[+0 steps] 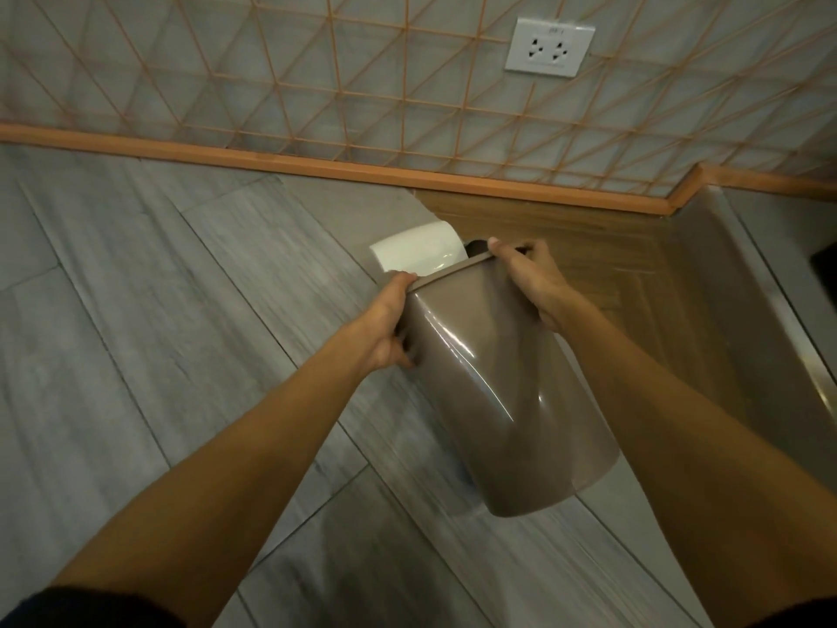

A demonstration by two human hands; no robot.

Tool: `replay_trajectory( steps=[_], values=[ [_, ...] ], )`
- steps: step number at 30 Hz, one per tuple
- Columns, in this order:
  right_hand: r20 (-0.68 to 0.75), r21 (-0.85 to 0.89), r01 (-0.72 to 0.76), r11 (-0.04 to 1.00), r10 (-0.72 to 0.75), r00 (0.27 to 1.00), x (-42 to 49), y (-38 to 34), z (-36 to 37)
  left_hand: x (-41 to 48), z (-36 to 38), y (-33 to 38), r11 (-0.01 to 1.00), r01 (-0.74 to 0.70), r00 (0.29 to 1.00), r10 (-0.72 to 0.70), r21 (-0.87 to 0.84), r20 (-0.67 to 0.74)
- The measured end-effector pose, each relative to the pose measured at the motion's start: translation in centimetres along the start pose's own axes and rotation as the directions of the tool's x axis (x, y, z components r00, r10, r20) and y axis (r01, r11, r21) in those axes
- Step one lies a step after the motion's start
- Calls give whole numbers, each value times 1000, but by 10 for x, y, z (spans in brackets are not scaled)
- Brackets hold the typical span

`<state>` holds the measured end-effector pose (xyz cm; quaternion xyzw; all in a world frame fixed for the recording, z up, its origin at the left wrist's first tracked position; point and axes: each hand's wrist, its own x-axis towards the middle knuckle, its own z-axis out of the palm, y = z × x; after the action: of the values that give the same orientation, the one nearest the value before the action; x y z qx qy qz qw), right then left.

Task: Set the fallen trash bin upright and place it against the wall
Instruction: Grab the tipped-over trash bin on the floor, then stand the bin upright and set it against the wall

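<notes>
Forearms reach forward from the bottom of the view, both bare, toward the trash bin, which is held between them above the grey floor, tilted with its closed base toward the person and its mouth pointing at the wall. The left hand curls round the bin's left side, thumb on the rim, fingers tucked against the plastic. The right hand clamps the rim from the other side, thumb on top, the fingers hidden. The bin looks like thin glossy plastic: light, fairly stiff, a bit slippery on its smooth sides, so the rim is probably the safest hold. A white lid flap hangs at the mouth and may swing. Beyond lie the orange skirting and a wall socket.
</notes>
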<state>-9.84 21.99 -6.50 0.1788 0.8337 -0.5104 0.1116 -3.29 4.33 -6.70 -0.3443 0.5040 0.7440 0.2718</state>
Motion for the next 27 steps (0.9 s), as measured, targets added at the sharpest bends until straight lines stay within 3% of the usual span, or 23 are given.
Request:
replay_trajectory(
  steps=[10,17,27],
  values=[
    [-18,139,79,987,-78,997,-63,-8,-43,-41,5,-5,940,-310,951,304,146,62],
    [-39,289,119,950,-113,993,-104,-6,-59,-70,1,5,739,-578,813,559,346,164],
    [-1,479,144,866,-164,987,-158,27,-62,-101,-20,-21,455,-760,643,633,464,431]
  ],
)
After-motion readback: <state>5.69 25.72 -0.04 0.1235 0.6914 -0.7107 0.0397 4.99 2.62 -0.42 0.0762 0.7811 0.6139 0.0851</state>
